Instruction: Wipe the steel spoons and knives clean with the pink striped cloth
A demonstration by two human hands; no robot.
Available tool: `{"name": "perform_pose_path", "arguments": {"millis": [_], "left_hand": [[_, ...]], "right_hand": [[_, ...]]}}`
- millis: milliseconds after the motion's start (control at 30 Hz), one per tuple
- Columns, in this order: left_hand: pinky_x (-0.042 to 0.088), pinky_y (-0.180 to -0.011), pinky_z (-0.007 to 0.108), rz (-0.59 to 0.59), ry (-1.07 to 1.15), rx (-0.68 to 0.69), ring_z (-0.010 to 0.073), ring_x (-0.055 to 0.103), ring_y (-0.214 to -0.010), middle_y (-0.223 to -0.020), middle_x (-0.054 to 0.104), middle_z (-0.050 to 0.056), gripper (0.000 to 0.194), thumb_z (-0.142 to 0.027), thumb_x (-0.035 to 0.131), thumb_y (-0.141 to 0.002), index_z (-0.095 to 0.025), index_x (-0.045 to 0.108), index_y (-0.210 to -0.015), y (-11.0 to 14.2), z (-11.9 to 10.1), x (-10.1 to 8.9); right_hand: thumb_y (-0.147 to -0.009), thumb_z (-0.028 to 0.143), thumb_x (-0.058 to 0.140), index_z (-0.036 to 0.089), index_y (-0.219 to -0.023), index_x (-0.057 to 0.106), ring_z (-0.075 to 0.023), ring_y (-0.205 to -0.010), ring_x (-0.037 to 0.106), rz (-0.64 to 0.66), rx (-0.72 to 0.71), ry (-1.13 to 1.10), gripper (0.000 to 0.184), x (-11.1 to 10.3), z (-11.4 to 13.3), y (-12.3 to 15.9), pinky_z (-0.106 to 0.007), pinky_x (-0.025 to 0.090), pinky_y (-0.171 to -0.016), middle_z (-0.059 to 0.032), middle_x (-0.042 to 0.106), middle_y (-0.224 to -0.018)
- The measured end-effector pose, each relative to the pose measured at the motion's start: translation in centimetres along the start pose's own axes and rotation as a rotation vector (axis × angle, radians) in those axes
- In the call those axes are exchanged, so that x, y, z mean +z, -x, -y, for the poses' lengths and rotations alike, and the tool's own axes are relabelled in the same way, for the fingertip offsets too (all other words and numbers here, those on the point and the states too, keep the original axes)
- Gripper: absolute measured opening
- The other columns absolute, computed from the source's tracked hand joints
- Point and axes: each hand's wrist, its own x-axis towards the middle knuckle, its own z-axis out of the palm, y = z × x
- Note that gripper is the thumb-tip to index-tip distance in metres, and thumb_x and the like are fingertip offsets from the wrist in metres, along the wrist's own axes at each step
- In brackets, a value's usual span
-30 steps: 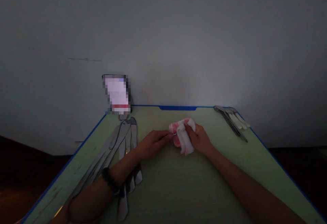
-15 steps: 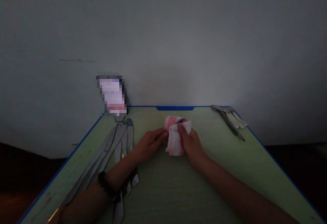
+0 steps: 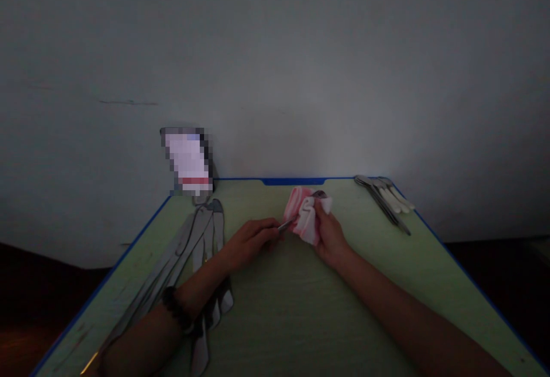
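Note:
My left hand point(image 3: 254, 239) is closed around the thin handle of a metal spoon point(image 3: 285, 226). The far end, a dark rounded bowl, shows at the top of a pink and white cloth point(image 3: 306, 216). This small cloth is crumpled about the middle of the spoon, and my right hand point(image 3: 332, 232) grips it with the thumb on top. Both hands are above the middle of the green table point(image 3: 292, 319). Beneath my left forearm lies a spread of long flat metal utensils point(image 3: 189, 256), partly hidden by the arm.
At the back right corner lie several spoons point(image 3: 380, 199), some with dark metal handles and some with white ones. A phone point(image 3: 189, 159) with a blurred screen leans on the wall at the back left. Blue edging point(image 3: 294, 181) runs round the table.
My right hand and the cloth have moved slightly right and away from me. A length of spoon handle now shows between my left hand and the cloth, and the bowl shows at the top.

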Motion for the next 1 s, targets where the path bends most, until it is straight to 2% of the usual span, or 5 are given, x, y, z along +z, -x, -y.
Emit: {"name": "perform_pose_path", "arguments": {"millis": [200,400,533,767,1000], "left_hand": [[0.029,-0.05,0.019,0.103,-0.052,0.032,0.008,0.041,-0.053,-0.057,0.043,-0.005,0.036,-0.038,0.034,-0.09,-0.015,0.05,-0.069,0.2,0.2,0.2],[0.024,-0.046,0.019,0.073,-0.149,0.035,0.0074,0.036,-0.05,-0.054,0.035,-0.006,0.034,-0.035,0.037,-0.087,-0.015,0.042,-0.06,0.1,0.8,0.3],[0.024,-0.047,0.019,0.071,-0.169,0.051,0.0077,0.036,-0.051,-0.055,0.036,-0.006,0.033,-0.036,0.036,-0.088,-0.015,0.044,-0.062,0.1,0.7,0.4],[0.028,-0.049,0.018,0.084,-0.232,0.143,0.0085,0.041,-0.053,-0.058,0.044,-0.005,0.036,-0.039,0.034,-0.09,-0.016,0.053,-0.071,0.1,0.2,0.3],[0.031,-0.054,0.019,0.054,-0.344,0.182,0.0104,0.048,-0.057,-0.064,0.053,-0.002,0.032,-0.038,0.035,-0.091,-0.017,0.056,-0.08,0.1,0.3,0.8]], "right_hand": [[-0.074,0.044,0.059,0.018,-0.088,0.055,-0.0106,-0.061,0.057,-0.002,-0.043,-0.055,0.029,0.1,0.2,-0.3,-0.024,0.049,-0.061,0.0011,0.063,-0.073],[-0.07,0.052,0.059,0.017,-0.078,0.055,-0.0102,-0.053,0.053,-0.064,-0.176,0.197,0.036,-0.4,0.2,-0.1,-0.022,0.044,-0.052,0.0024,0.059,-0.063],[-0.07,0.052,0.058,0.018,-0.077,0.055,-0.0094,-0.051,0.051,-0.075,-0.297,0.297,0.035,-0.7,0.0,-0.3,-0.022,0.04,-0.05,0.004,0.056,-0.06],[-0.069,0.061,0.052,0.016,-0.068,0.054,-0.0109,-0.048,0.049,-0.173,-0.163,0.358,0.045,-0.1,0.2,0.8,-0.023,0.038,-0.047,0.0013,0.055,-0.055],[-0.069,0.06,0.053,0.015,-0.072,0.057,-0.0112,-0.05,0.05,-0.094,-0.124,0.38,0.045,0.0,-0.5,0.9,-0.023,0.039,-0.049,0.0001,0.056,-0.057]]}}
